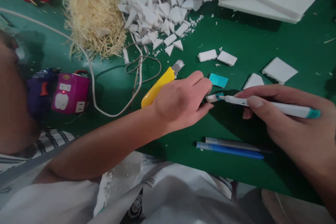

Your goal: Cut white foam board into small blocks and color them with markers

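Observation:
Between the fingertips of my left hand (183,99) is a small white foam piece (211,98), partly coloured teal on its right end. My right hand (283,112) grips a white marker (286,109) with a teal end, and its tip touches the teal part of that piece. Just beyond my left fingers lies a foam piece coloured teal (218,80). A yellow utility knife (159,87) with its blade out rests beside my left wrist. Nearer my body, a blue pen (231,150) and a grey pen (231,143) lie side by side.
White foam scraps (157,17) and large foam sheets (257,0) fill the back. Loose foam pieces (279,70) lie at right. A straw-like heap (94,14), a white cable (90,66) and a pink power adapter (70,93) are at left, near another person's arm (17,94).

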`<action>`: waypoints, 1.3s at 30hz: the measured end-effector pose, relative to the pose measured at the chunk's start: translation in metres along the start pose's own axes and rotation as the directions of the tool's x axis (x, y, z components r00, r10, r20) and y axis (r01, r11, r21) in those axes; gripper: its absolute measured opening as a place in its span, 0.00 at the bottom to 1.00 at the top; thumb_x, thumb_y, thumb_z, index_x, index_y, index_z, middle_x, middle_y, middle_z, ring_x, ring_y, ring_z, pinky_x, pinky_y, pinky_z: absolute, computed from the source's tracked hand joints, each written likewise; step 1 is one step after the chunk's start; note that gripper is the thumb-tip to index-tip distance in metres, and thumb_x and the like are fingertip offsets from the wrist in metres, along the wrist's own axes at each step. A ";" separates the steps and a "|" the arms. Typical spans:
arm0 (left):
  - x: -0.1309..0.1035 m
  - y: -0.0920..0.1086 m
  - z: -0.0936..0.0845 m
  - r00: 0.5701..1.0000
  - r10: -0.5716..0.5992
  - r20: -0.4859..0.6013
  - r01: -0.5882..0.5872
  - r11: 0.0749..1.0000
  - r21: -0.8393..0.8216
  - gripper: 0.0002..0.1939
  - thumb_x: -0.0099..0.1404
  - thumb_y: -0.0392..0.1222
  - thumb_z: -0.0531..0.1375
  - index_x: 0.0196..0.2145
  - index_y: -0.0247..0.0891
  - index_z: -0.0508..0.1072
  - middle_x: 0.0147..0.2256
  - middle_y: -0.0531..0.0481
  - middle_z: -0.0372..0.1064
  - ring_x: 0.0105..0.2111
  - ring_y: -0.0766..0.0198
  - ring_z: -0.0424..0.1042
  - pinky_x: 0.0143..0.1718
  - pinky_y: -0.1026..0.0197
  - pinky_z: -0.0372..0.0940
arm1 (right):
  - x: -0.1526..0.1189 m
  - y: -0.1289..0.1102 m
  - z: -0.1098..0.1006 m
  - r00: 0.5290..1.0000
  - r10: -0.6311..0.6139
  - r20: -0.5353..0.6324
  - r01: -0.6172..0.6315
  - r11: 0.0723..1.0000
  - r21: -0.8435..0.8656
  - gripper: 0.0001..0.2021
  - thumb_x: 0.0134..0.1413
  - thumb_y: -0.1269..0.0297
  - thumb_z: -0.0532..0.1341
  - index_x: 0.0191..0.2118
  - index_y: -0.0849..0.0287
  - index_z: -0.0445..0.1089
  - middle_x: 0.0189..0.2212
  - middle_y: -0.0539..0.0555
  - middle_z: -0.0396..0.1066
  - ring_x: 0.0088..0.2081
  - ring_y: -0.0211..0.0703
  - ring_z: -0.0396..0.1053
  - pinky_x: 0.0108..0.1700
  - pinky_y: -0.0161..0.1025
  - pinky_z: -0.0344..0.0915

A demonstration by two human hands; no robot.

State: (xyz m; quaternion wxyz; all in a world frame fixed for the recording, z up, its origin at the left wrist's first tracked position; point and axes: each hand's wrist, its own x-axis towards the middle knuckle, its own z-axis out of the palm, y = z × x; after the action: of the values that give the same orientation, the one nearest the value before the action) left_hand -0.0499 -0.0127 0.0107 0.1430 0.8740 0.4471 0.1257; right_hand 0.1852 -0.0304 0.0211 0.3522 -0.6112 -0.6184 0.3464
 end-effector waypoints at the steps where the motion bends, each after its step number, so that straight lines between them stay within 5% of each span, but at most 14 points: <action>1: 0.000 0.000 0.000 1.000 -0.002 -0.003 0.002 1.000 -0.014 0.07 0.73 0.43 0.63 0.45 0.37 0.75 0.41 0.48 0.75 0.37 0.60 0.78 0.32 0.61 0.65 | 0.000 0.000 0.000 1.000 0.008 -0.005 -0.008 1.000 -0.014 0.10 0.58 0.50 0.73 0.31 0.49 0.85 0.19 0.49 0.72 0.21 0.37 0.63 0.21 0.37 0.59; 10: 0.000 -0.001 -0.002 0.999 0.005 0.031 -0.005 1.000 -0.001 0.07 0.75 0.39 0.58 0.44 0.37 0.75 0.43 0.47 0.75 0.35 0.62 0.77 0.33 0.61 0.65 | -0.002 -0.004 -0.002 0.999 0.008 0.034 -0.007 1.000 -0.015 0.10 0.61 0.51 0.72 0.33 0.49 0.84 0.21 0.48 0.72 0.24 0.36 0.69 0.25 0.36 0.66; 17: 0.001 -0.001 -0.002 0.998 0.018 0.055 -0.019 1.000 0.005 0.17 0.75 0.39 0.57 0.60 0.40 0.73 0.45 0.48 0.73 0.40 0.61 0.78 0.35 0.62 0.67 | -0.004 -0.002 -0.001 0.999 -0.008 0.045 0.004 0.996 0.090 0.07 0.65 0.53 0.70 0.35 0.45 0.84 0.24 0.45 0.75 0.25 0.34 0.71 0.28 0.35 0.70; 25: 0.001 -0.002 0.000 0.998 0.033 0.048 -0.032 0.999 -0.025 0.11 0.77 0.39 0.55 0.47 0.38 0.79 0.43 0.47 0.72 0.38 0.62 0.77 0.34 0.62 0.67 | -0.001 0.006 -0.003 0.998 -0.051 0.034 0.047 0.993 0.105 0.06 0.64 0.56 0.70 0.35 0.45 0.84 0.23 0.45 0.76 0.24 0.34 0.71 0.27 0.35 0.69; 32: 0.000 -0.002 -0.001 0.999 0.028 0.045 -0.026 0.999 -0.033 0.12 0.76 0.40 0.58 0.53 0.38 0.76 0.43 0.48 0.73 0.38 0.61 0.77 0.34 0.61 0.68 | -0.004 -0.005 -0.003 1.000 0.024 -0.014 -0.024 1.000 0.016 0.08 0.65 0.53 0.69 0.35 0.46 0.83 0.24 0.47 0.76 0.25 0.37 0.72 0.29 0.38 0.71; 39: 0.001 -0.005 0.000 0.999 0.045 0.022 -0.044 0.998 -0.051 0.10 0.78 0.40 0.57 0.44 0.37 0.78 0.41 0.48 0.73 0.38 0.62 0.77 0.35 0.61 0.68 | -0.004 0.006 -0.003 0.997 -0.073 -0.032 0.073 0.997 0.017 0.10 0.64 0.50 0.70 0.33 0.45 0.83 0.22 0.48 0.74 0.23 0.38 0.70 0.25 0.38 0.67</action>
State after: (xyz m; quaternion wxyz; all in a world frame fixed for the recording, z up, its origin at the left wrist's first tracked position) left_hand -0.0531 -0.0095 0.0094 0.1673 0.8813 0.4224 0.1302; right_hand 0.1908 -0.0340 0.0180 0.3799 -0.5903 -0.6315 0.3294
